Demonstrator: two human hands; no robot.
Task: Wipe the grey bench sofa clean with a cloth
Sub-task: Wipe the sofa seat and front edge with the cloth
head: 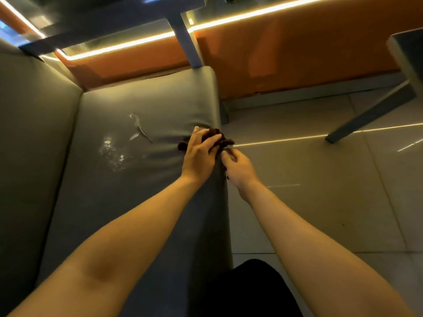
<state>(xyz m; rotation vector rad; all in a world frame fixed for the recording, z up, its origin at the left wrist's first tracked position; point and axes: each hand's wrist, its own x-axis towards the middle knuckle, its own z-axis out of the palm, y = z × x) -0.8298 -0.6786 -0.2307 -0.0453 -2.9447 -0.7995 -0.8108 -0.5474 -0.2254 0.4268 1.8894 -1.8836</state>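
A person in dark clothing [258, 291], low in the frame, reaches both bare forearms up the picture along the grey bench sofa [109, 202], whose long seat runs from the bottom edge toward the upper centre, its front edge on the right. At that edge, mid-frame, sits the cloth [216, 133] — a dark brown bunch lying crosswise, left to right. The left hand [200, 153] lies palm-down on it, fingers close together and curled over the folds. The right hand [239, 167] hangs just off the seat's edge, fingers loosely bent, tips at the cloth's lower fringe — whether they pinch it cannot be told. Wet streaks [114, 152] glisten left of the hands. Beyond: pale tiled floor [320, 191], a grey table leg [186, 44], an orange wall [297, 53] and a glowing light strip [251, 16].
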